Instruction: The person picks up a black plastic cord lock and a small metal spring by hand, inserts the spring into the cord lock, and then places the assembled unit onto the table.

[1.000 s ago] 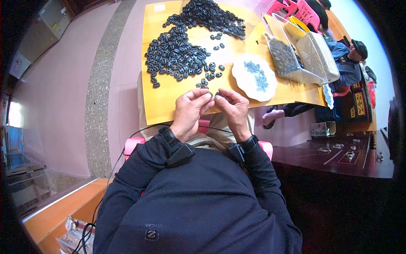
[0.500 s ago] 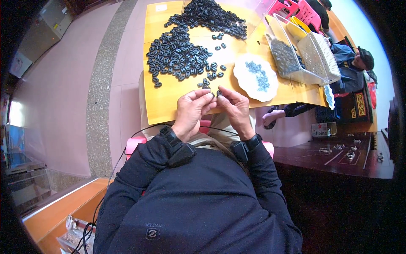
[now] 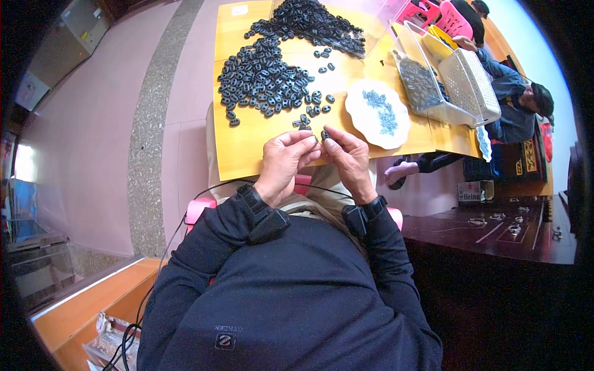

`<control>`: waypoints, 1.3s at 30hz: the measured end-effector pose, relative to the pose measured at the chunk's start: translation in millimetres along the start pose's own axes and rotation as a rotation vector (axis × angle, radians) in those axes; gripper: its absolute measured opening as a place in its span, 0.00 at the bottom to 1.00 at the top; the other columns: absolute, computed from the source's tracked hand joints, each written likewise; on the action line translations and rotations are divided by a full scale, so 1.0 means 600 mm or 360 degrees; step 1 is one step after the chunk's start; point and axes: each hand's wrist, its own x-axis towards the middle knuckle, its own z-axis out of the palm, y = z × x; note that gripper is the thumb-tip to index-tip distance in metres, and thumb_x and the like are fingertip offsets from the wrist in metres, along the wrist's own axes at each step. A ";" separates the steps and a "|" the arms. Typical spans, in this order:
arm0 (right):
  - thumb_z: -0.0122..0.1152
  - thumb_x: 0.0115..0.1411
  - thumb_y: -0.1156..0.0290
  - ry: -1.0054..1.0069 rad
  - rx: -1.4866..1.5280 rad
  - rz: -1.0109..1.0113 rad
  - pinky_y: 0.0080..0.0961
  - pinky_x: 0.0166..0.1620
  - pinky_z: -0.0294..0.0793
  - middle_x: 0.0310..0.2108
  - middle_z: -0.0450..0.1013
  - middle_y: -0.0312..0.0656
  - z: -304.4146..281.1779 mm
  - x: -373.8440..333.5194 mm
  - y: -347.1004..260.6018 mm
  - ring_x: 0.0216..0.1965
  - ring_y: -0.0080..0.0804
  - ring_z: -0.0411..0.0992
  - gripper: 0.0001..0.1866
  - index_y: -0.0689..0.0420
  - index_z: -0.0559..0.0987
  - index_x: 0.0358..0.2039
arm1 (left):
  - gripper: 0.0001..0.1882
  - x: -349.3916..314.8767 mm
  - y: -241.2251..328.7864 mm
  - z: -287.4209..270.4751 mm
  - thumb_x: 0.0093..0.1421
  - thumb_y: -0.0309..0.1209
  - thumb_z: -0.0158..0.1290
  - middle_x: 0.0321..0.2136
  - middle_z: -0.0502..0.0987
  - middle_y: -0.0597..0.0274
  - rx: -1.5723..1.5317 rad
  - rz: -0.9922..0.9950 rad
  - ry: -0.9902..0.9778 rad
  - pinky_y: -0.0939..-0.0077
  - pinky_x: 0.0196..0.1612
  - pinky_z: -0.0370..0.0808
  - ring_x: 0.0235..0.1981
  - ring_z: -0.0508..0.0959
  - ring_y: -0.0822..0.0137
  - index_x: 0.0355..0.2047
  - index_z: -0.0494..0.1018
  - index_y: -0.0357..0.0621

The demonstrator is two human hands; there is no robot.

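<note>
Just over the near table edge, my left hand and my right hand are close together with fingertips pinched. Between my right thumb and forefinger is a small black oval piece with holes. My left thumb and forefinger are pressed together on a small dark bit, mostly covered by the fingertips. A few loose black pieces lie just beyond my left fingers. Past them spreads a large heap of the same two-holed black pieces. Right of my hands, a white scalloped plate bears many tiny blue-grey parts.
A second dark heap lies at the far table edge. Right of the plate stand a clear bin of dark parts and a white perforated basket. A person sits beyond them. A black cable runs by my left wrist.
The view has shifted slightly, so the table sits a little further right. My two hands stay pinched, with a slightly wider gap between the fingertips. The person at the right has moved a hand.
</note>
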 end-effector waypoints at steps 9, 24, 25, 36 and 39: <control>0.56 0.64 0.75 -0.0030 -0.0138 -0.0059 0.15 0.40 0.75 0.37 0.78 0.39 -0.002 0.001 0.002 0.35 0.19 0.75 0.17 0.66 0.73 0.52 | 0.08 0.004 -0.006 -0.004 0.61 0.23 0.53 0.34 0.78 0.56 0.0034 0.0005 -0.0015 0.80 0.39 0.81 0.34 0.80 0.69 0.41 0.72 0.32; 0.58 0.63 0.74 -0.0099 -0.0066 -0.0002 0.13 0.39 0.75 0.37 0.78 0.37 0.002 -0.001 -0.010 0.35 0.18 0.74 0.16 0.65 0.75 0.51 | 0.08 0.001 -0.004 -0.002 0.61 0.23 0.54 0.34 0.78 0.58 0.0083 -0.0002 0.0001 0.82 0.37 0.81 0.32 0.80 0.71 0.40 0.74 0.33; 0.58 0.62 0.75 -0.0098 -0.0095 -0.0006 0.15 0.40 0.76 0.38 0.78 0.39 0.000 -0.001 -0.008 0.36 0.19 0.75 0.16 0.66 0.75 0.50 | 0.08 0.001 -0.004 -0.002 0.61 0.23 0.55 0.33 0.78 0.59 0.0084 0.0002 -0.0008 0.82 0.37 0.80 0.32 0.79 0.72 0.40 0.74 0.34; 0.61 0.60 0.76 -0.0133 -0.0108 -0.0027 0.18 0.41 0.76 0.38 0.78 0.41 -0.004 0.002 -0.006 0.37 0.21 0.74 0.16 0.67 0.76 0.49 | 0.09 0.000 -0.005 -0.001 0.60 0.24 0.55 0.32 0.79 0.61 0.0118 0.0004 -0.0004 0.83 0.35 0.79 0.30 0.79 0.73 0.41 0.74 0.35; 0.61 0.60 0.76 -0.0137 -0.0137 -0.0025 0.18 0.42 0.76 0.38 0.78 0.41 -0.006 0.003 -0.006 0.37 0.21 0.74 0.17 0.67 0.76 0.49 | 0.08 0.000 -0.005 -0.001 0.60 0.24 0.55 0.33 0.79 0.61 0.0114 0.0003 -0.0019 0.83 0.35 0.79 0.30 0.79 0.73 0.40 0.75 0.35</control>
